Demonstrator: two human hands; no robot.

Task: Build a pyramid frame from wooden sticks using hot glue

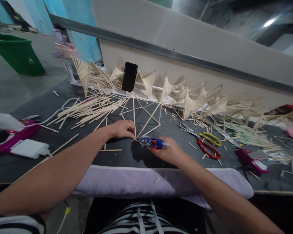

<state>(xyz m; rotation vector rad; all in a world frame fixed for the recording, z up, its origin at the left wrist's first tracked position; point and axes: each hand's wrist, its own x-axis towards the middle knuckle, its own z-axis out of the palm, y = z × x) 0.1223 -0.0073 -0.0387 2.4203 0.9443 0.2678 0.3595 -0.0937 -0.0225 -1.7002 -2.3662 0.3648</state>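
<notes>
A frame of thin wooden sticks [150, 117] stands on the dark tabletop, built from joined triangles. My left hand [123, 129] pinches the near end of one of its sticks, close to a corner. In my right hand [168, 151] is a blue hot glue gun [151, 142], its nozzle pointing left at that same corner. A small red light glows on the gun. Whether the nozzle touches the wood, I cannot tell. Just left of the frame lie a few loose sticks [111, 150].
Loose sticks [88, 112] are heaped at the left. Scissors [207, 146] with red and yellow handles lie right. Finished-looking stick shapes [191, 104] line the back, beside a phone [130, 76]. Purple devices [251, 161] sit at both sides. A lilac cloth [136, 182] covers the near edge.
</notes>
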